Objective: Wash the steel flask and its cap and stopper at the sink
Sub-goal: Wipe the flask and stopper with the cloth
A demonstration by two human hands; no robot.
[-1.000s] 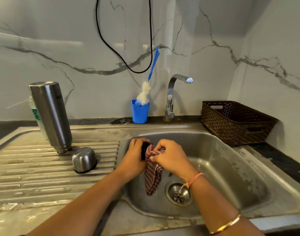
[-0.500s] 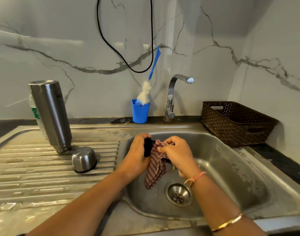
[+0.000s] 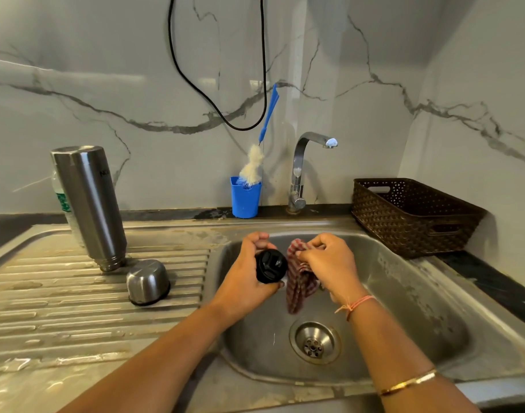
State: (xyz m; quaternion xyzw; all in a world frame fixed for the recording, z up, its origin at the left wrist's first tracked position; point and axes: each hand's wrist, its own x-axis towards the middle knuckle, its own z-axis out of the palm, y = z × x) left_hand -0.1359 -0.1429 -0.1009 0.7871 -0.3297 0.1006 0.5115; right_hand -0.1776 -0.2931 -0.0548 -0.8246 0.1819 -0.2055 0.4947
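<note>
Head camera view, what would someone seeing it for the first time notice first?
Over the sink basin, the left hand grips a black stopper while the right hand pinches a red checked cloth beside it. On the drainboard to the left, the steel flask stands upside down, with its steel cap mouth-down beside it.

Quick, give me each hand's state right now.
Left hand: grips the black stopper over the sink.
Right hand: pinches the checked cloth beside the stopper.
</note>
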